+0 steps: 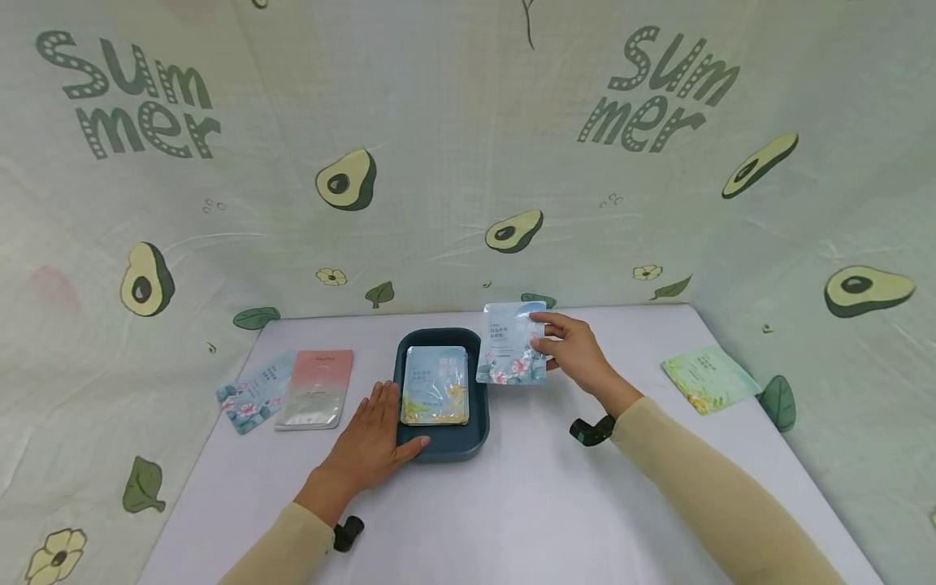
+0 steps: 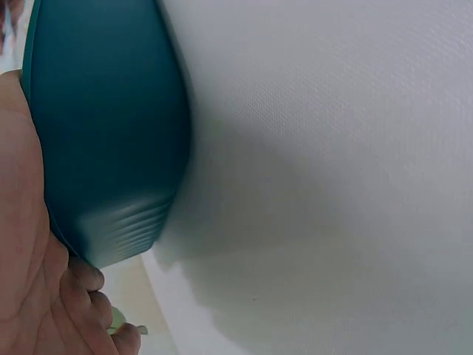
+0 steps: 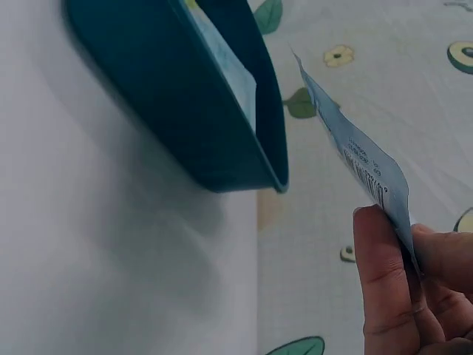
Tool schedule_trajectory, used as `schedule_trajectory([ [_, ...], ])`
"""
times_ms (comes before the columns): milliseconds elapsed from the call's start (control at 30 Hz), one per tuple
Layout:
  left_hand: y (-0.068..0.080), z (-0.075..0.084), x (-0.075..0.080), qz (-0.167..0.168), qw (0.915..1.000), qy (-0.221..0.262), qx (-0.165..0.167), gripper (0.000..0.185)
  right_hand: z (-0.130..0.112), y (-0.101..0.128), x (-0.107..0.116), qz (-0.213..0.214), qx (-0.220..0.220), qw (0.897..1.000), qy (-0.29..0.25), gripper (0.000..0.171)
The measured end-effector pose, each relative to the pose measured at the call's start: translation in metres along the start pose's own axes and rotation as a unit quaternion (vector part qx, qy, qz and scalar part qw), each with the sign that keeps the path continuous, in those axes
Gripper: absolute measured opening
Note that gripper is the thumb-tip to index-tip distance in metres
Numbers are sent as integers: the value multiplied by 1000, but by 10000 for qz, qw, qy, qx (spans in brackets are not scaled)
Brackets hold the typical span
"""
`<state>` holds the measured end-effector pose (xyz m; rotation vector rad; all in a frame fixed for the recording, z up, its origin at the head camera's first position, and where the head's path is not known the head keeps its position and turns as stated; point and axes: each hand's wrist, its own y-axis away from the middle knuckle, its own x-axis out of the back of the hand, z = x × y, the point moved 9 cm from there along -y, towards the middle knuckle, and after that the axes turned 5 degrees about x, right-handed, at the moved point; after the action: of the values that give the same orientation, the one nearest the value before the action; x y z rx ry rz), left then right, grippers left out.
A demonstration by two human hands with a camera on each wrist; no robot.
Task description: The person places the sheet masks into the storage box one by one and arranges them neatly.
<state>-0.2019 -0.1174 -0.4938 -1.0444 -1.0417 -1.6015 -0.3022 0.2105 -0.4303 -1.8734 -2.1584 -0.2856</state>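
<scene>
My right hand pinches a light-blue sheet mask packet with pink flowers by its right edge. Raised above the table, the packet stands just right of a dark teal tray. In the right wrist view, thumb and fingers close on one end of the packet, and its printed back with a barcode shows. Inside the tray lies a blue-and-yellow packet on top of others. My left hand rests with straight fingers along the tray's left rim; the left wrist view shows its palm against the tray wall.
Left of the tray lie a pink-and-silver packet and, partly under it, a blue flowered packet. A green packet lies near the right edge of the white table. Behind hangs a printed cloth.
</scene>
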Motion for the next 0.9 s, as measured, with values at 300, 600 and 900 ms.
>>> schedule_trajectory([
  [300, 0, 2, -1, 114, 9999, -12, -59, 111, -14, -7, -53, -407, 42, 9984, -393, 51],
  [600, 1, 1, 0, 128, 9998, -137, -84, 111, -16, -13, -100, -498, 78, 9984, -259, 47],
  [900, 2, 1, 0, 22, 9999, -111, -85, 110, -18, -16, -138, -580, 158, 9970, 482, 43],
])
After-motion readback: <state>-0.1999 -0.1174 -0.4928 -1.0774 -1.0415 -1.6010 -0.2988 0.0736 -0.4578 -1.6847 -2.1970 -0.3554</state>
